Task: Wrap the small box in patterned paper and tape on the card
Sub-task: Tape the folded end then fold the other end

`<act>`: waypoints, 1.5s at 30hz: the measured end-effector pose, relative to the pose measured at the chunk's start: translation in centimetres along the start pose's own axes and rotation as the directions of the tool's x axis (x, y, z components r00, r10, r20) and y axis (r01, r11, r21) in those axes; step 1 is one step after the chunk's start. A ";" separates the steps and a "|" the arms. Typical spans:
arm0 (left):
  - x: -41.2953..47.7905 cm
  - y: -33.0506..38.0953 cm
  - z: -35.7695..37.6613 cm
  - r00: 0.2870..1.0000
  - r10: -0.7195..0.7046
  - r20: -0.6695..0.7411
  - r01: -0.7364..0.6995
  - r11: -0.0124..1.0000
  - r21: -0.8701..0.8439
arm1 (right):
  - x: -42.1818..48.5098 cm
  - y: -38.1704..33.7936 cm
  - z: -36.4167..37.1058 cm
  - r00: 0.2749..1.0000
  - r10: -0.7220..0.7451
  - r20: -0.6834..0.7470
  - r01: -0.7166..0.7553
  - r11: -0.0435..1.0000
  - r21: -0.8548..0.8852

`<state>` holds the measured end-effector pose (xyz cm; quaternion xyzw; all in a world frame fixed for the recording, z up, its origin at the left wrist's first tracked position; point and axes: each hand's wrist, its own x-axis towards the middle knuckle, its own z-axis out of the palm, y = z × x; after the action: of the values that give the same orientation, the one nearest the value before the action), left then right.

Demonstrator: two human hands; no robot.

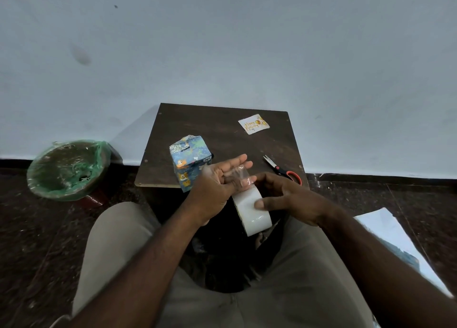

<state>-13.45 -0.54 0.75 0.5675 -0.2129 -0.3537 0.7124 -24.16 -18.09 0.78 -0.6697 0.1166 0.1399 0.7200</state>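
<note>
The small box [189, 160], wrapped in blue animal-print paper, stands near the front left edge of the dark wooden board [222, 129]. A white "Happy Birthday" card [253, 124] lies at the board's far right. In front of the board, above my lap, my right hand [286, 199] grips a wide roll of clear tape [251, 210]. My left hand [217, 184] pinches the pulled-out loose end of the tape [241, 175] between thumb and fingers, its other fingers spread.
Scissors with red and black handles [282, 170] lie on the board's right front. A bin lined with a green bag [66, 170] stands on the floor at left. A sheet of wrapping paper [395, 241] lies on the floor at right. A pale wall rises behind.
</note>
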 end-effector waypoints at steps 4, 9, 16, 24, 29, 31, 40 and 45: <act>0.0 -0.4 -0.4 1.000 0.024 0.013 -0.025 0.987 0.156 | 0.7 0.3 -1.9 0.921 -0.107 -0.375 -0.011 0.954 -0.299; -0.1 -0.9 -0.3 0.998 0.058 0.038 -0.068 0.935 0.347 | 2.4 2.1 -6.6 0.728 -0.200 -0.655 -0.387 0.669 -0.635; -0.1 -1.2 -0.6 0.998 0.050 0.037 -0.061 0.916 0.396 | 4.3 2.7 -6.8 0.738 -0.122 -0.663 -0.537 0.489 -0.687; 0.1 -1.4 -1.1 0.999 -0.014 0.029 0.007 0.972 0.234 | 5.4 1.3 -7.3 0.798 -0.014 -0.602 -0.576 0.272 -0.770; 0.0 -1.4 -1.4 0.998 -0.046 0.037 0.039 0.985 0.166 | 3.6 -0.6 -6.0 0.872 0.023 -0.488 -0.314 0.792 -0.524; 0.1 -1.6 -1.7 0.998 -0.050 0.044 0.043 0.988 0.146 | 2.3 -1.4 -5.0 0.945 0.028 -0.327 -0.143 0.931 -0.334; 0.0 -1.5 -1.5 0.993 -0.062 0.097 0.053 0.994 0.096 | -1.6 -2.6 -6.1 0.994 0.106 -0.025 -0.108 0.966 -0.237; -0.3 -1.1 -1.5 0.984 -0.080 0.159 0.074 0.996 0.047 | -1.7 -4.6 -6.0 0.975 0.224 0.005 -0.200 0.880 -0.430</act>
<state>-12.88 0.51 -0.69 0.5593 -0.2546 -0.4212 0.6671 -24.01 -24.47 5.21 -0.7900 0.1362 0.2581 0.5392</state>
